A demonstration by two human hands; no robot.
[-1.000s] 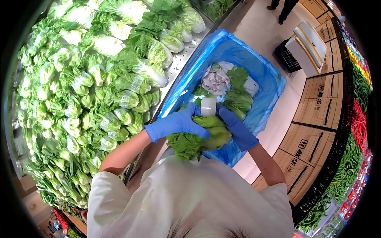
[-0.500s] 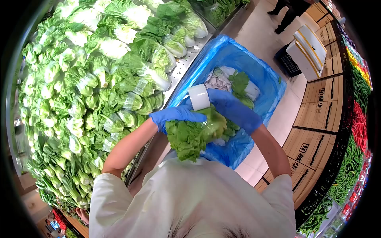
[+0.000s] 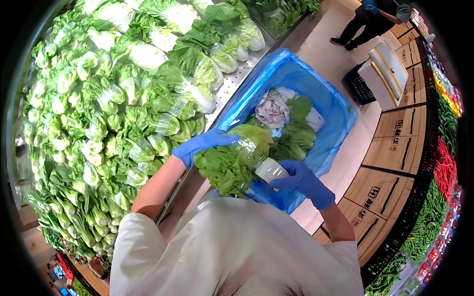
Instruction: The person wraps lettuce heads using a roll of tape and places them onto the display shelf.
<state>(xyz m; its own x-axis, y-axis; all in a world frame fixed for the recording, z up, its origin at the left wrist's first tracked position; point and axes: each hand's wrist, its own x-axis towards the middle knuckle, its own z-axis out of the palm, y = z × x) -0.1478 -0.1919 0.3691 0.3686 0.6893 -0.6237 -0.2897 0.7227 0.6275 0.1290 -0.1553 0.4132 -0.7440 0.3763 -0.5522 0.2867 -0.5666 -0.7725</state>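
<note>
My left hand [image 3: 205,144], in a blue glove, is closed on a leafy green lettuce [image 3: 224,167] in front of my chest. Shiny clear tape [image 3: 247,146] wraps round the lettuce. My right hand [image 3: 303,183], also gloved, grips a white tape roll [image 3: 271,170] at the lettuce's right side. Beyond and below both hands stands a bin lined with a blue plastic bag [image 3: 328,98]. Inside it lie crumpled paper [image 3: 273,109] and loose green leaves [image 3: 297,135].
At the left, a display holds many bagged greens [image 3: 106,98] and cabbages [image 3: 148,55]. Cardboard boxes [image 3: 390,163] line the right side. A white foam box [image 3: 384,74] sits on a dark crate [image 3: 359,84]. A person [image 3: 373,22] stands at the upper right.
The tape roll has swung from above the lettuce to its lower right with my right hand. My left hand and the lettuce have shifted left. More of the other person shows.
</note>
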